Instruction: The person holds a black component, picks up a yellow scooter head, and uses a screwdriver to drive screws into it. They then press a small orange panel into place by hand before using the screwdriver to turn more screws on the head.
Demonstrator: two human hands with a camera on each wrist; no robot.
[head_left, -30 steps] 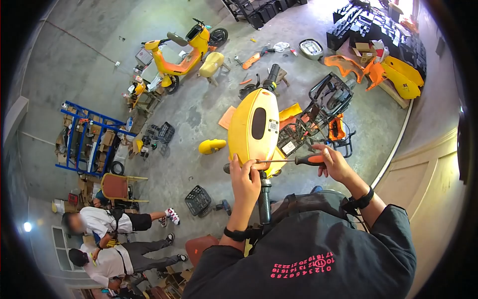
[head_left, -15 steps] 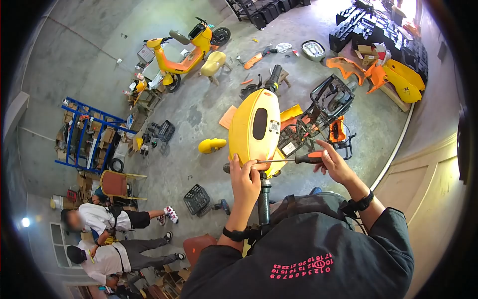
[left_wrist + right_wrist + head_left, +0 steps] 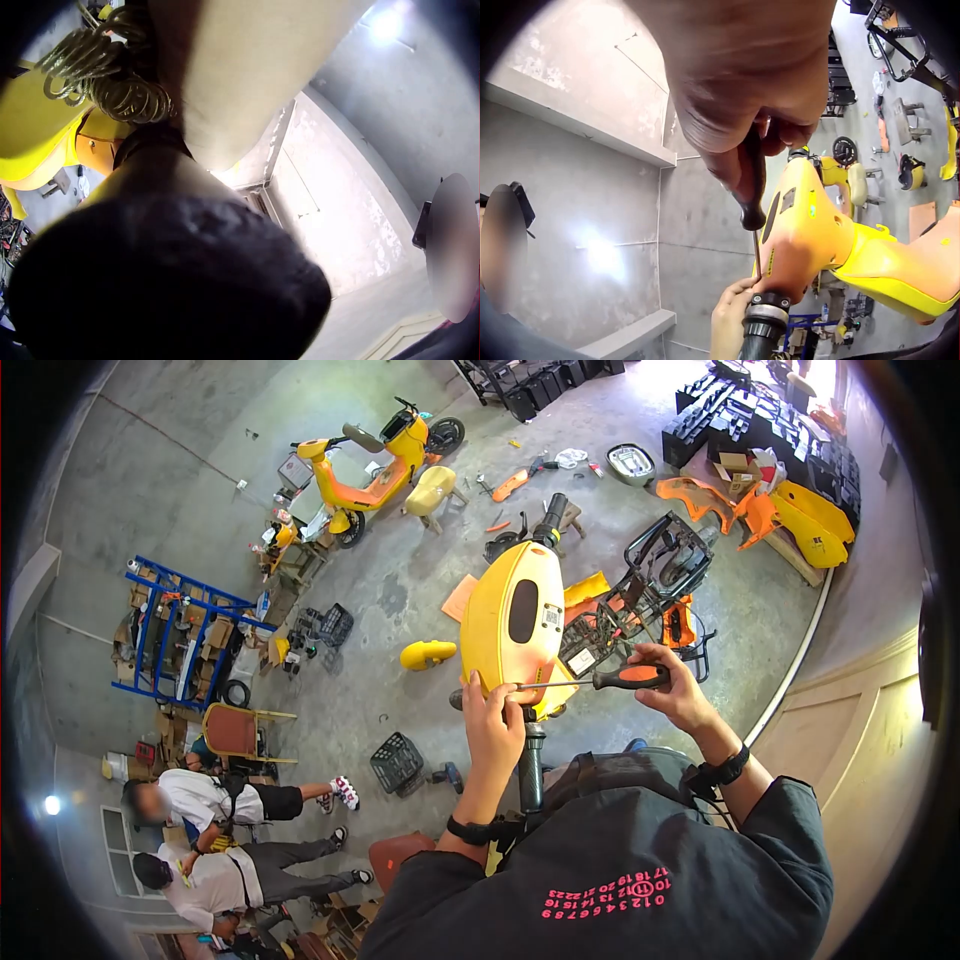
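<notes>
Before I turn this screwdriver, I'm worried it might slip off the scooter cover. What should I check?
1. Right hand grips the screwdriver handle: ok.
2. Left hand grips the yellow cover at its lower end: ok.
3. Tip seated in a screw: cannot tell, the left fingers hide it.
4. Left fingers clear of the tip: not ok, they sit right beside it.
5. Shaft square to the cover: cannot tell.

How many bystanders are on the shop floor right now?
2, both sitting at the head view's lower left: a person in black shorts and a person in a black cap just below. Clutter may hide others.
</notes>
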